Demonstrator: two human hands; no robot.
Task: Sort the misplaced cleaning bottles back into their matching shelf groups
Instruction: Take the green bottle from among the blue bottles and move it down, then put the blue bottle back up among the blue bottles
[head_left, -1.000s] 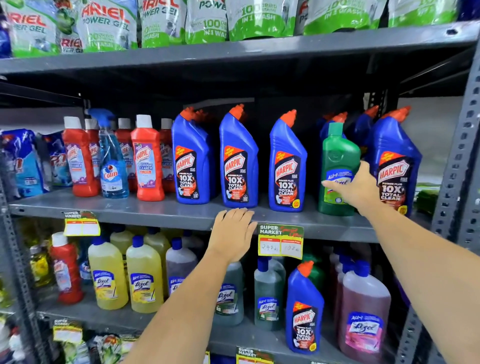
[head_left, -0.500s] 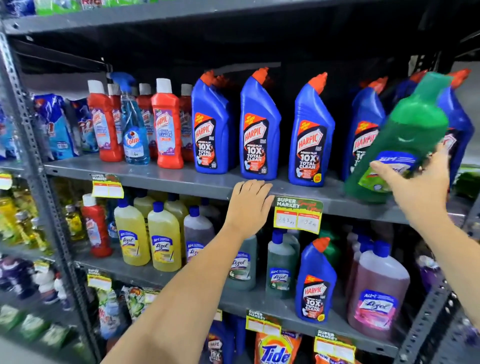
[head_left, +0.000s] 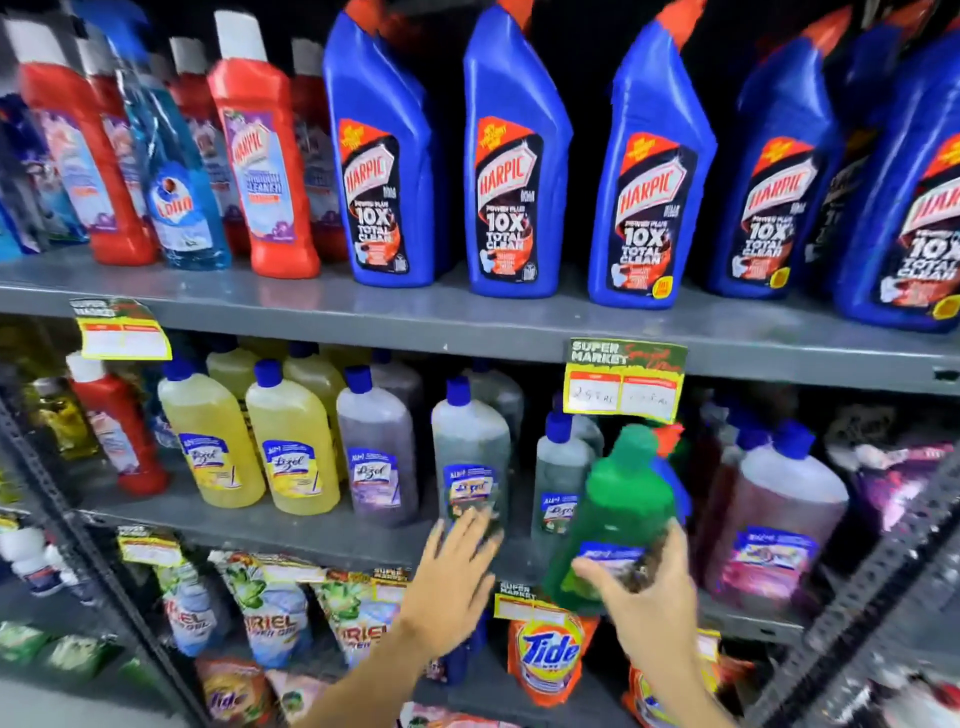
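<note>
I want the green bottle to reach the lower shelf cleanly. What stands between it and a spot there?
The right hand holds the green bottle in front of the lower shelf. A blue bottle with an orange cap stands right behind it, and a grey bottle stands just left.

The green bottle (head_left: 621, 512) has left the upper shelf (head_left: 467, 317), where it stood among the blue Harpic bottles (head_left: 652, 171); the right hand (head_left: 647, 603) now grips it in front of the lower shelf (head_left: 291, 530). The left hand (head_left: 452, 582) has dropped from the upper shelf edge to a grey Lizol bottle (head_left: 470, 457).
</note>
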